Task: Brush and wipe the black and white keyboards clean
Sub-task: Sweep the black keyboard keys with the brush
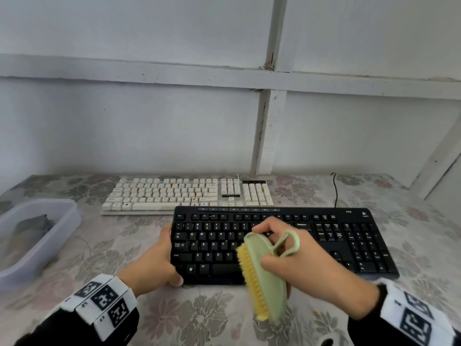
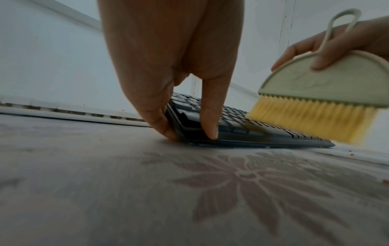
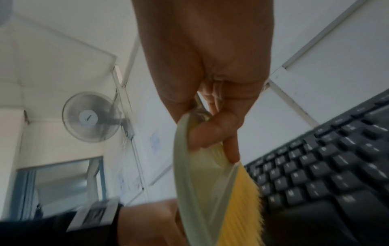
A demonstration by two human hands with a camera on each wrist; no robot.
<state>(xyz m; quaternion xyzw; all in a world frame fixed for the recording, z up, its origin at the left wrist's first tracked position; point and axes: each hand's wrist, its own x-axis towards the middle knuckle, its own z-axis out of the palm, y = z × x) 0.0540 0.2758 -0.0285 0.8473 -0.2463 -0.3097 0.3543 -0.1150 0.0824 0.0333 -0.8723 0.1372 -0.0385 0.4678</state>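
**Brush over the black keys, left hand bracing the edge**

Right hand (image 1: 296, 255) wrapped around a pale green half-round plastic brush with yellow bristles (image 1: 264, 275), thumb on one face, fingers behind, loop handle poking up above the knuckles. Bristles turned left and down, just above the letter keys of the flat black plastic keyboard (image 1: 349, 243), blurred in the left wrist view. Left hand (image 1: 157, 260) clamped on that keyboard's left end, thumb on the front corner, fingers down the side, tips reaching the floral-patterned desk (image 1: 174, 318). Lying flat just behind, nearly touching the black one's back edge: cream-white keyboard (image 1: 189, 193) with orange-brown crumbs between its keys. Off to the left, well apart, translucent plastic tub (image 1: 62, 221) holding something dark, too blurred to tell. Thin black cable (image 1: 336, 188) trailing at the back right
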